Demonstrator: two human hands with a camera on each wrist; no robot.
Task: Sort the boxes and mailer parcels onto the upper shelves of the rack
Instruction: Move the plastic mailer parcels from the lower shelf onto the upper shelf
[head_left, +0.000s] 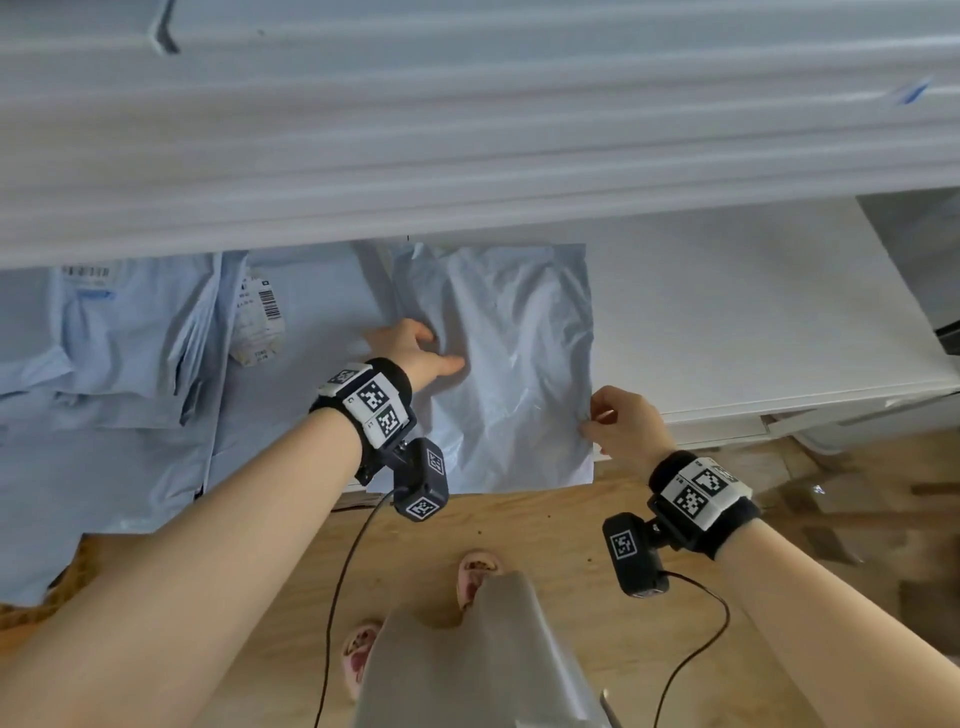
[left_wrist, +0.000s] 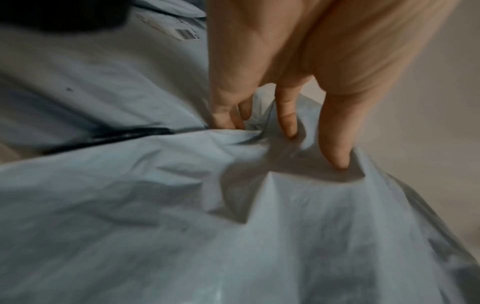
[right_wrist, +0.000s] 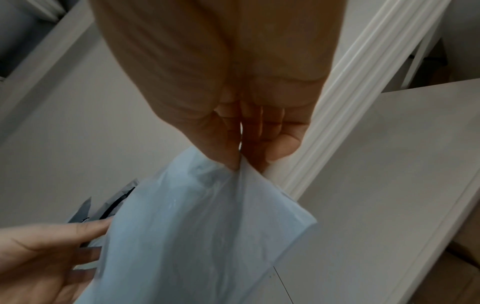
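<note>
A crinkled light-blue mailer parcel (head_left: 514, 374) lies on the white shelf board (head_left: 727, 312), its near edge hanging over the front. My left hand (head_left: 436, 348) rests on the parcel's left part. In the left wrist view its fingertips (left_wrist: 288, 131) and thumb dig into the plastic (left_wrist: 182, 226) and raise folds. My right hand (head_left: 597, 415) pinches the parcel's right edge between thumb and fingers; the right wrist view shows that pinch (right_wrist: 239, 164) on the corner of the parcel (right_wrist: 194, 226). My left hand's fingers (right_wrist: 85, 228) touch the parcel's far side there.
Several more blue mailers (head_left: 130, 338), one with a barcode label (head_left: 260, 322), fill the shelf's left half. The ribbed front of the shelf above (head_left: 467, 156) overhangs close overhead. The shelf's right half is bare white board. A wooden floor (head_left: 545, 535) lies below.
</note>
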